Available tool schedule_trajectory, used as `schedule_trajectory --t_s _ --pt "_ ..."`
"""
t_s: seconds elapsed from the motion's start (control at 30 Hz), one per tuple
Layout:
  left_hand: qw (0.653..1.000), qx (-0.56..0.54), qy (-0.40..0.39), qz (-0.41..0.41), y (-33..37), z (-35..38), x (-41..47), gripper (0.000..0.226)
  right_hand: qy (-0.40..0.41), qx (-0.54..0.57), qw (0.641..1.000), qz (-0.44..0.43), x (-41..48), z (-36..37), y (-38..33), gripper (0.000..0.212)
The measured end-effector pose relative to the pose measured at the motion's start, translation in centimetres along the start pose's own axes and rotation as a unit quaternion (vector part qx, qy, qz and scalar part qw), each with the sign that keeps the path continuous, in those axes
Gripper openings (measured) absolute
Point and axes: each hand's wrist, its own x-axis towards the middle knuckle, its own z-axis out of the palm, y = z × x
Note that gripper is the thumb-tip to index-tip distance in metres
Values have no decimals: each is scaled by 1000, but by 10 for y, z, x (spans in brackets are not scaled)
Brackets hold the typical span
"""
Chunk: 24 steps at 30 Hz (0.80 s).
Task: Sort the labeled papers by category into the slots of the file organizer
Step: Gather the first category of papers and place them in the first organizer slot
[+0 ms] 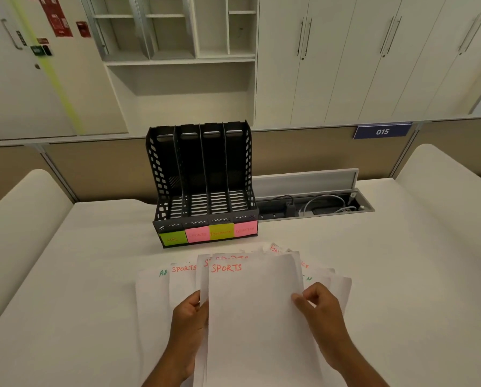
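Both forearms reach in from six o'clock toward twelve. The left hand (190, 311) curls its fingers at nine o'clock of the pair; the right hand (319, 305), at three o'clock, pinches thumb against fingertips.

Office workstation, open-plan type. White desk (94, 275) boxed in by low tan partition panels (102, 169), numbered blue plate "015" (382, 131) fixed to partition top. Open cable tray (314, 208) set into desk at rear, w/ power sockets and white leads inside. Behind: full-height white storage cabinets (373, 57) w/ bar handles, plus open shelving unit (178, 32). Black four-slot file organizer (203, 174) w/ sticky-note labels on desk, handwritten category sheets (256, 317) spread in front.
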Motion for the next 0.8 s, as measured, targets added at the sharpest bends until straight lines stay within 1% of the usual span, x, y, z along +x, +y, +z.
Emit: schedule_trajectory --t_s 0.03,0.1,0.17,0.27,0.3,0.37,0.47,0.53,0.67,0.73,0.8 --pt "1000 -14 3 -8 1 0 -2 15 -2 -13 1000 -3 -1 1 1 26" --pt "999 -42 16 -29 1 2 -5 19 6 -37 999 -1 -2 6 5 24" --pt "998 -41 1 -43 2 4 -7 20 29 -51 998 5 -2 13 8 21" --pt "999 33 -17 -37 -6 3 -4 5 32 -57 998 4 -4 21 8 15" --pt "998 55 -16 -35 -7 2 -4 8 27 -62 998 -1 -4 22 7 14" --pt "997 72 -5 -38 -10 -2 -3 13 24 -62 998 -3 -3 22 5 25" --pt "997 66 16 -37 -11 -11 1 13 24 -11 999 30 5 11 0 41" --pt "998 54 18 -40 -12 -15 1 11 -25 -11 998 53 10 4 0 44" --pt "998 1 6 -55 -11 -10 -1 11 -168 -76 980 77 5 9 7 44" --pt "998 -21 -5 -61 -11 -3 -1 14 -202 -48 974 88 4 14 16 41" --pt "998 -24 -9 -58 -12 0 3 11 -205 -23 974 96 4 16 22 31"
